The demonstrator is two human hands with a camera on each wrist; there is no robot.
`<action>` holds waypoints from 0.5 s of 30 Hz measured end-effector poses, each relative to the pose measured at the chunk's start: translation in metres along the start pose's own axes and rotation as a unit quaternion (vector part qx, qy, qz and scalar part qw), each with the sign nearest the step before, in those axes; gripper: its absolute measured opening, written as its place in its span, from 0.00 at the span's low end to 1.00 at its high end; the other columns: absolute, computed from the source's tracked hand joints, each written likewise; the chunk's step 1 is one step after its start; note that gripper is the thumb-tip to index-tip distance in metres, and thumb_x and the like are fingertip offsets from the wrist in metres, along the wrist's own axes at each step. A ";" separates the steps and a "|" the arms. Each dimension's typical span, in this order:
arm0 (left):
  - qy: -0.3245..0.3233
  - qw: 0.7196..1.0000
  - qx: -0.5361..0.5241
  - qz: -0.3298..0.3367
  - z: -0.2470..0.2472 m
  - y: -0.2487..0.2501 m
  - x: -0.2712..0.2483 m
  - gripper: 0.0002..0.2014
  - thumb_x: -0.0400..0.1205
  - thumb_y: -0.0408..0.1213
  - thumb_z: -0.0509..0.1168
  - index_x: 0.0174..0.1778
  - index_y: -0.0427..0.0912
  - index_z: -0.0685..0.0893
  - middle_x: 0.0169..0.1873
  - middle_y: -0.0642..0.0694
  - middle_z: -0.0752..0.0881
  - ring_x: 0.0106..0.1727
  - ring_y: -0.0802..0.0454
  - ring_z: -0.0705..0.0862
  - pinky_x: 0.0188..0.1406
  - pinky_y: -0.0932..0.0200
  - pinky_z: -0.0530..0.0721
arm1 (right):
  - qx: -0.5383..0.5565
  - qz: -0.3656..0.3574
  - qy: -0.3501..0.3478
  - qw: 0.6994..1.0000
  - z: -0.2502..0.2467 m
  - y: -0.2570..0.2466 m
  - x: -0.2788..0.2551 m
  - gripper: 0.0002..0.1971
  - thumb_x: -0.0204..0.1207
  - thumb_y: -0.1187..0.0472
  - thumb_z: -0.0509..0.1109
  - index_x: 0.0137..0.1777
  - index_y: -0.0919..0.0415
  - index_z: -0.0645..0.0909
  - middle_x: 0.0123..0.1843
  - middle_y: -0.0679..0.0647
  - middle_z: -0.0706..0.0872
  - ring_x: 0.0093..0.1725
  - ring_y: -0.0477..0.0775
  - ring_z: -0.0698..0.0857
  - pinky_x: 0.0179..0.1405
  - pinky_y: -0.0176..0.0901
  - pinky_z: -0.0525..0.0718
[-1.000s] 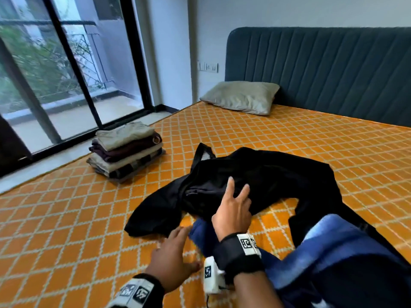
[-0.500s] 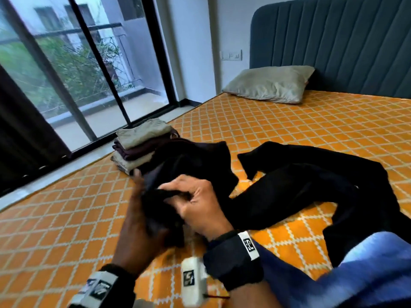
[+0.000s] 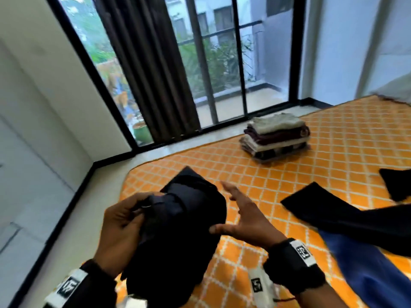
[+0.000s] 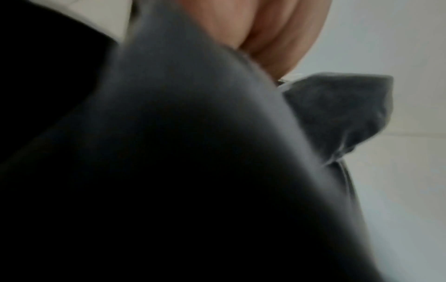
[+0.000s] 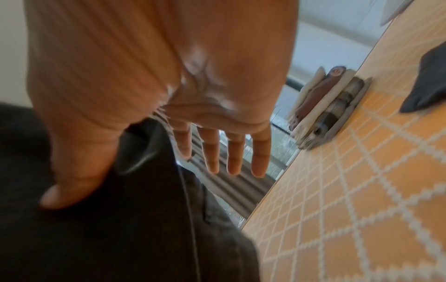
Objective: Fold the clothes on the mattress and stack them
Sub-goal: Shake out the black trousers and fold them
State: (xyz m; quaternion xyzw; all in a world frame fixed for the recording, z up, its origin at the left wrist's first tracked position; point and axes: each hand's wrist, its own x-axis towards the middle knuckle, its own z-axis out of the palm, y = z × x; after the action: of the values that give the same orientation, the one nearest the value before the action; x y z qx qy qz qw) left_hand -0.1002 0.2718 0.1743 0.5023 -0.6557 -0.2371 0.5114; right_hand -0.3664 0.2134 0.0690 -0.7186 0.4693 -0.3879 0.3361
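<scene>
A black garment is bunched up and held above the orange patterned mattress. My left hand grips its upper left part, fingers curled into the cloth. In the left wrist view the same dark garment fills the frame under my fingers. My right hand is beside the bundle with fingers spread straight; its thumb touches the black garment. A stack of folded clothes sits on the mattress near the window, and the stack also shows in the right wrist view.
More black cloth lies on the mattress at right, over a blue garment. The mattress corner ends at a pale floor on the left. A glass door with a dark curtain stands behind.
The view has swung left toward the window. My right hand let go of the black garment and spread its fingers; my left hand still holds the bundle, now lifted off the mattress.
</scene>
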 end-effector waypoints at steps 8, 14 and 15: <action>0.020 0.997 -0.040 0.060 -0.096 0.052 0.003 0.18 0.79 0.10 0.65 0.55 0.31 0.92 0.50 0.42 0.95 0.55 0.46 0.93 0.57 0.58 0.90 | 0.028 -0.067 0.000 0.997 0.013 -0.081 -0.012 0.14 0.71 0.47 0.81 0.49 0.54 0.87 0.42 0.37 0.91 0.45 0.35 0.88 0.42 0.34 0.81; 0.053 0.990 -0.095 0.089 -0.133 0.089 0.011 0.28 0.79 0.06 0.56 0.53 0.39 0.92 0.45 0.48 0.95 0.47 0.54 0.93 0.44 0.63 0.90 | -0.047 -0.065 0.118 0.990 -0.056 -0.155 -0.003 0.11 0.77 0.55 0.81 0.42 0.55 0.81 0.36 0.47 0.86 0.39 0.40 0.83 0.41 0.46 0.80; 0.053 0.989 -0.093 0.101 -0.135 0.095 0.014 0.28 0.79 0.06 0.56 0.52 0.41 0.93 0.44 0.48 0.95 0.47 0.53 0.94 0.42 0.61 0.91 | -0.060 -0.045 0.149 0.986 -0.063 -0.164 -0.002 0.10 0.77 0.54 0.81 0.44 0.52 0.81 0.39 0.47 0.89 0.41 0.43 0.86 0.45 0.50 0.83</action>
State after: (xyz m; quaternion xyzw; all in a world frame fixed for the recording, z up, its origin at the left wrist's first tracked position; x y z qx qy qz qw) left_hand -0.0163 0.3234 0.3081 0.3957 -0.6498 -0.2173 0.6116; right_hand -0.3545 0.2624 0.2372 -0.6920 0.5033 -0.4770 0.2008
